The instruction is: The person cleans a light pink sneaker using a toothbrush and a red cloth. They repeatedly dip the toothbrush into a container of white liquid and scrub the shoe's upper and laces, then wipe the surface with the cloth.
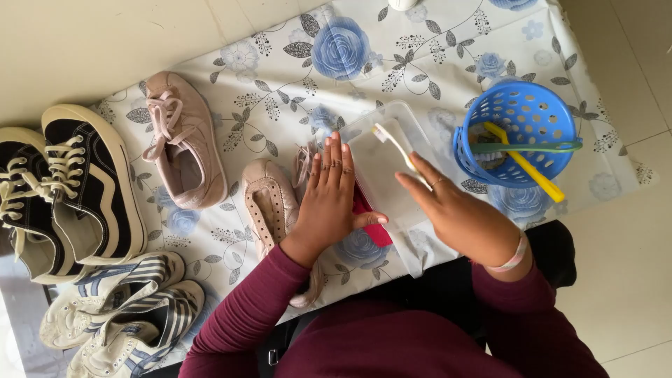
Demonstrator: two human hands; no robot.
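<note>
My left hand (pixel 327 196) lies flat, fingers together, against the left side of a clear plastic container (pixel 381 164), over a red cloth (pixel 371 222). My right hand (pixel 455 210) grips a white toothbrush (pixel 393 143) whose bristled head reaches over the container. A beige flat shoe (pixel 269 206) lies just left of my left hand, partly under my wrist. A pink lace-up sneaker (pixel 183 143) rests farther left on the cloth with blue roses (pixel 350 56).
A blue perforated basket (pixel 521 133) holding yellow and green brushes stands at the right. Black-and-white sneakers (pixel 66 189) and striped white sneakers (pixel 126 308) sit at the left edge. Tiled floor surrounds the cloth.
</note>
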